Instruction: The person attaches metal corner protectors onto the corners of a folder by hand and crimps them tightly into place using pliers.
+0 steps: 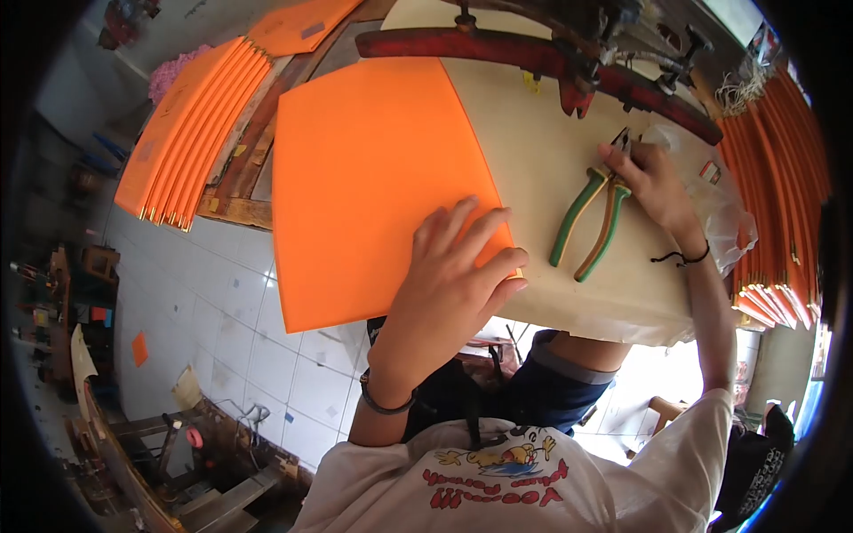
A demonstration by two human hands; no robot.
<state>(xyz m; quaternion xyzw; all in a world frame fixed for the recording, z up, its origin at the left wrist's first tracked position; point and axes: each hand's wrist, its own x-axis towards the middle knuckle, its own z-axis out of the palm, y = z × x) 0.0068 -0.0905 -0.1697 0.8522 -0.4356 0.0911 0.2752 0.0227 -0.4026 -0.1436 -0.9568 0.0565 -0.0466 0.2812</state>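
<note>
A large orange sheet or folder (373, 169) lies over the table's left part and overhangs its front edge. My left hand (458, 266) rests on its lower right corner with fingers spread; the thumb and forefinger are beside a small yellowish piece at that corner. Pliers with green and yellow handles (593, 218) are on the brown table covering, handles apart and pointing toward me. My right hand (653, 182) has its fingers closed around the pliers near the jaws, which partly hide behind the fingers.
A dark red metal bar (498, 49) crosses above the table's far side. Stacked orange folders with gold-coloured edges (195, 133) stand at the left, and more orange folders (773, 195) hang or stand at the right. A clear plastic bag (724, 209) lies beside my right wrist.
</note>
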